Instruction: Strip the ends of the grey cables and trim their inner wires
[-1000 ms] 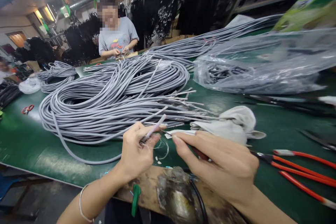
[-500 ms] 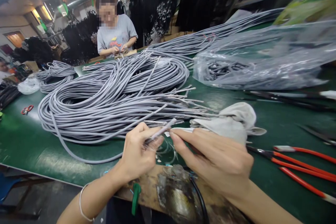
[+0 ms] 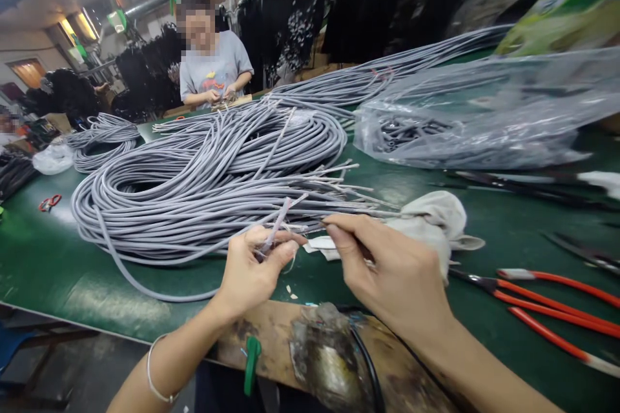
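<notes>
My left hand (image 3: 256,268) is closed around a grey cable near its end. The light, stripped-looking cable end (image 3: 278,221) sticks up above my fingers, and thin pale strands show by the thumb. My right hand (image 3: 394,271) is to the right, apart from that end, with thumb and forefinger pinched together. A small dark tip shows at the pinch, too small to name. Behind both hands lies a large coiled bundle of grey cables (image 3: 159,206), its pale cut ends pointing right. A whitish cloth (image 3: 431,216) lies just beyond my right hand.
Orange-handled pliers (image 3: 547,284) and other dark tools (image 3: 527,187) lie at the right. A clear plastic bag (image 3: 484,135) holds dark short pieces. Small red-handled snips (image 3: 49,202) lie left. At the front is a wooden board (image 3: 271,329) with a green lever (image 3: 250,364). A co-worker (image 3: 213,58) sits opposite.
My right hand has moved apart from my left hand, slightly right and up. The cable end in my left hand has swung more upright and left.
</notes>
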`<state>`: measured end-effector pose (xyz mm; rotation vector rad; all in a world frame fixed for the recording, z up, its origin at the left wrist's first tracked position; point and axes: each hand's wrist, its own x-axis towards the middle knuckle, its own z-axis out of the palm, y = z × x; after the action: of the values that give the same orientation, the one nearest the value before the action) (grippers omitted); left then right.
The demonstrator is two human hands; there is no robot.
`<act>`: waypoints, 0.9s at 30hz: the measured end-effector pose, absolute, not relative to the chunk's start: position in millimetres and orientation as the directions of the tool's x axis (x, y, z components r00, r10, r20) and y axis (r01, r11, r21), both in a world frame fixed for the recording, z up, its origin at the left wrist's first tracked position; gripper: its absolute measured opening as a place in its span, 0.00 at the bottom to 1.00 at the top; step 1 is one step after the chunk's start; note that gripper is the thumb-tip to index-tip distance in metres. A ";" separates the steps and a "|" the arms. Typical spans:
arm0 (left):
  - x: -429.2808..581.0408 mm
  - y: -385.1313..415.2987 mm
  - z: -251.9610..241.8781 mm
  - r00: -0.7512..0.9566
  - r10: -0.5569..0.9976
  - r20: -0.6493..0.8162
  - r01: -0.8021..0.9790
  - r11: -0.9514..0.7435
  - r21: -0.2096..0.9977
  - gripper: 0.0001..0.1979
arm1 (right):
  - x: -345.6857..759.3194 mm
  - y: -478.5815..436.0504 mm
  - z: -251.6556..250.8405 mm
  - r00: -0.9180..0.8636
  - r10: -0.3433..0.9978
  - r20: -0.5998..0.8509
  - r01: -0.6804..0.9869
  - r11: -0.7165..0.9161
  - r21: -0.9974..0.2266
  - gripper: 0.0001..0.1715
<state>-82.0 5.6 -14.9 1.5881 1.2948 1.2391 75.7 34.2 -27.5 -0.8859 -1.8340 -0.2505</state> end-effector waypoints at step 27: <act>-80.4 6.9 -21.3 0.060 0.984 0.167 0.188 -0.175 0.966 0.22 | 70.6 27.4 -18.3 0.183 0.957 0.226 -0.318 0.275 -0.907 0.16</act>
<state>-80.4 6.9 -21.3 1.5024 1.2306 1.2045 70.6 27.4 -18.3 -0.8373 -0.9659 1.0658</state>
